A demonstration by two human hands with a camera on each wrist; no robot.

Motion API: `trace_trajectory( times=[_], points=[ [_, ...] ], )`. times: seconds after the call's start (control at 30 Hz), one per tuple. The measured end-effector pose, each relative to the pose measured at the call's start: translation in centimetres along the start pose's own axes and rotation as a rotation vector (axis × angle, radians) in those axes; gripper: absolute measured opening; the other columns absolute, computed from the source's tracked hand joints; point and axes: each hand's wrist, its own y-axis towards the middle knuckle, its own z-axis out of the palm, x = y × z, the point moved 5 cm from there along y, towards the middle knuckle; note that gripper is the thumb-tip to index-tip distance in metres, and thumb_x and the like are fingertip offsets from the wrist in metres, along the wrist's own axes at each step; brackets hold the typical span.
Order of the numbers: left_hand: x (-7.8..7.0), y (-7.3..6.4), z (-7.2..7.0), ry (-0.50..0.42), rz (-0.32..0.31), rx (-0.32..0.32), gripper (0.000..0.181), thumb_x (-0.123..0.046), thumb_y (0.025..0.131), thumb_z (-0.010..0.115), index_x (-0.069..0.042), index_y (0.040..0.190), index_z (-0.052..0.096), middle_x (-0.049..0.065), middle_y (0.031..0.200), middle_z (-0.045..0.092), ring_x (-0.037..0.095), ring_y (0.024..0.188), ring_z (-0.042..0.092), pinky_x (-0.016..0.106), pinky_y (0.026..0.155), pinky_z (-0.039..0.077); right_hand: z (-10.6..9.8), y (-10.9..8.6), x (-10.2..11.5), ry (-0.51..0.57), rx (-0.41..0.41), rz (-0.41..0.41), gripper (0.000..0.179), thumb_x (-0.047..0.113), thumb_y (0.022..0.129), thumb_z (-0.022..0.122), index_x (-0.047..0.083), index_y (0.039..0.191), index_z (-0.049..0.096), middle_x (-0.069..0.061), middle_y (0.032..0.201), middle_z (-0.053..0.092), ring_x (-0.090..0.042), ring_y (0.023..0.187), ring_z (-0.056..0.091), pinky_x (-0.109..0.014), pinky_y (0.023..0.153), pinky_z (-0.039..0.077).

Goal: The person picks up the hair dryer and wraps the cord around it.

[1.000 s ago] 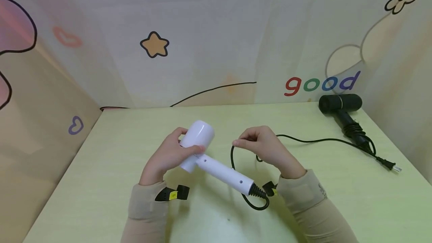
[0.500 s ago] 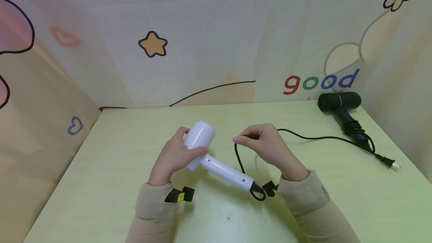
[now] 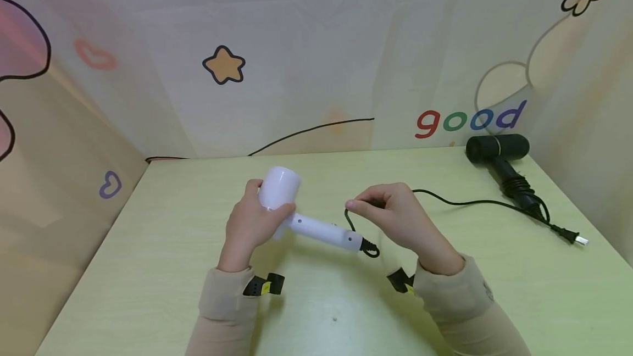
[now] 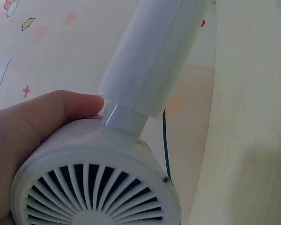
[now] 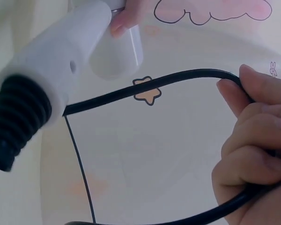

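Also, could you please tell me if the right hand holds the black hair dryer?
No, the right hand pinches a black cord, and the black hair dryer lies on the table.

white hair dryer (image 3: 279,187) nearer the far edge of the table (image 3: 148,279), handle (image 3: 323,233) turned more sideways, loop in black cord (image 3: 378,252) smaller

The person wore beige sleeves (image 3: 221,338) with broad cuffs (image 3: 225,295). At the left wrist I saw a black strap (image 3: 254,285) with a yellow tag (image 3: 266,288), at the right another black piece (image 3: 399,279) touched with yellow. A small dark mark (image 3: 487,290) sat on the right sleeve.
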Motion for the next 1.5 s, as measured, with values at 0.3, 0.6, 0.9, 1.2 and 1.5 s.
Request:
trace_trajectory(
  times=[0.3, 0.6, 0.9, 1.2, 1.5],
  points=[
    [0.2, 0.2, -0.7, -0.026, -0.004, -0.119, 0.079, -0.051, 0.079, 0.064, -0.012, 0.139, 0.031, 0.015, 0.111, 0.061, 0.031, 0.087, 0.062, 0.033, 0.061, 0.046, 0.3, -0.4, 0.8, 0.034, 0.017, -0.035, 0.017, 0.019, 0.086, 0.069, 0.004, 0.087, 0.075, -0.007, 0.067, 0.062, -0.007, 0.054, 0.038, -0.020, 0.050, 0.032],
    [0.9, 0.5, -0.9, -0.119, -0.067, -0.172, 0.082, -0.053, 0.082, 0.059, -0.009, 0.143, 0.024, 0.017, 0.113, 0.058, 0.033, 0.091, 0.061, 0.035, 0.064, 0.047, 0.3, -0.8, 1.4, 0.063, 0.037, -0.108, 0.012, 0.012, 0.088, 0.065, 0.005, 0.084, 0.073, 0.003, 0.056, 0.038, -0.005, 0.050, 0.029, -0.020, 0.046, 0.022],
    [1.4, 0.8, -1.0, -0.190, -0.135, -0.147, 0.083, -0.055, 0.083, 0.057, -0.007, 0.142, 0.024, 0.019, 0.119, 0.055, 0.034, 0.096, 0.060, 0.033, 0.064, 0.049, 0.8, -1.2, 1.6, 0.093, 0.138, -0.168, 0.011, 0.006, 0.088, 0.064, 0.004, 0.091, 0.074, 0.006, 0.057, 0.041, -0.003, 0.050, 0.032, -0.019, 0.045, 0.028],
    [1.6, 0.9, -1.6, -0.233, -0.148, -0.135, 0.083, -0.055, 0.085, 0.055, -0.004, 0.143, 0.024, 0.021, 0.126, 0.051, 0.035, 0.102, 0.058, 0.040, 0.074, 0.053, 2.1, -1.2, 0.9, 0.094, 0.361, -0.162, 0.024, 0.005, 0.090, 0.059, -0.001, 0.111, 0.069, 0.006, 0.059, 0.048, -0.002, 0.049, 0.034, -0.018, 0.047, 0.029],
    [1.6, 0.7, -2.3, -0.323, -0.165, -0.097, 0.086, -0.056, 0.085, 0.056, -0.004, 0.145, 0.021, 0.020, 0.132, 0.046, 0.034, 0.107, 0.056, 0.042, 0.081, 0.052, 3.4, -0.4, -0.8, 0.087, 0.532, -0.166, 0.031, 0.007, 0.094, 0.054, 0.005, 0.123, 0.063, 0.001, 0.068, 0.061, -0.003, 0.045, 0.033, -0.018, 0.045, 0.032]
  ],
)
